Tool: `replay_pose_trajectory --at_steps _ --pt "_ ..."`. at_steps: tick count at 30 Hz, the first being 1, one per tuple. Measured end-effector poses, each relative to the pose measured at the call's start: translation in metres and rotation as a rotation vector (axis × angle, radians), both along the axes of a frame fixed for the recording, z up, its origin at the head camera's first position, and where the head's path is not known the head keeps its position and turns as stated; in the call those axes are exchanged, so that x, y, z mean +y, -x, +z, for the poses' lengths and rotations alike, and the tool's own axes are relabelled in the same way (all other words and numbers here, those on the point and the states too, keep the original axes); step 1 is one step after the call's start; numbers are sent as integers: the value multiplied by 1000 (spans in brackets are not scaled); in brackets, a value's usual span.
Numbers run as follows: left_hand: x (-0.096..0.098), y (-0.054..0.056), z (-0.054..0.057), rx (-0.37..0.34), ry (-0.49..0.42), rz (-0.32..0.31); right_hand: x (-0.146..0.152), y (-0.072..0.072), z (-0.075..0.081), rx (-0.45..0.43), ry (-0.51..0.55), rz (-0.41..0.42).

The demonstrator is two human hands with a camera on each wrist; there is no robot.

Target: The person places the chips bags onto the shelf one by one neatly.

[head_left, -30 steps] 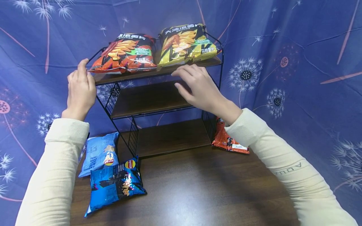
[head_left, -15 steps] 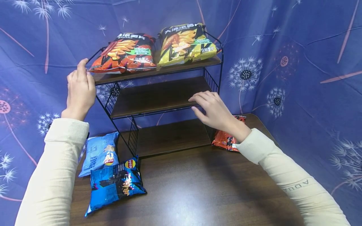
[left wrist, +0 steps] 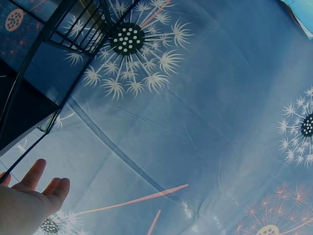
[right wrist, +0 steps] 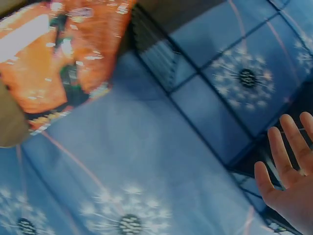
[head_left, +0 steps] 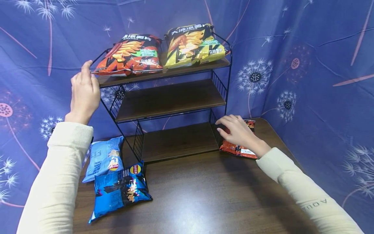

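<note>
A three-tier storage rack (head_left: 172,99) with dark wood boards and black wire sides stands on the table. At its top left corner, my left hand (head_left: 84,94) holds the rack's edge; in the left wrist view some fingers (left wrist: 34,176) extend past the wire rail. My right hand (head_left: 238,131), fingers apart and loosely bent, is over a red chip bag (head_left: 233,148) beside the rack's lower right side and partly covers it. The right wrist view shows this bag (right wrist: 88,58) away from the fingers. On the top board lie a red-and-black chip bag (head_left: 131,53) and a yellow chip bag (head_left: 194,45).
At the left of the rack, a light blue chip bag (head_left: 103,159) lies behind a darker blue chip bag (head_left: 119,191) on the brown table (head_left: 190,195). A blue curtain (head_left: 318,81) with dandelion prints hangs behind and at both sides.
My right hand has come down and right from the top board's front edge, past the middle board, to the red bag at the lower right. My left hand stays at the corner.
</note>
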State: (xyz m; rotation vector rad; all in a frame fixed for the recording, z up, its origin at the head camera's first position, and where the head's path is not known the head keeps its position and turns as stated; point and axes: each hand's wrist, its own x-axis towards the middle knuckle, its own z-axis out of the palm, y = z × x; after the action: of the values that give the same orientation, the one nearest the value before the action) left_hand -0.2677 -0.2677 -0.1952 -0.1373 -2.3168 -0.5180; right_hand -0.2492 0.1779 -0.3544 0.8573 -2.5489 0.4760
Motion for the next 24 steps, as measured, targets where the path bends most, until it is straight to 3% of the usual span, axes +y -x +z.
replay_pose_trajectory --at_steps 6,14,24 --pt "0 0 0 -1 -8 4 18 8 -24 -26 -17 -47" --pt "2 1 0 63 3 -23 34 23 -48 -97 -70 -153" --pt "1 1 -1 37 3 -19 40 44 -72 -179 -135 -283"
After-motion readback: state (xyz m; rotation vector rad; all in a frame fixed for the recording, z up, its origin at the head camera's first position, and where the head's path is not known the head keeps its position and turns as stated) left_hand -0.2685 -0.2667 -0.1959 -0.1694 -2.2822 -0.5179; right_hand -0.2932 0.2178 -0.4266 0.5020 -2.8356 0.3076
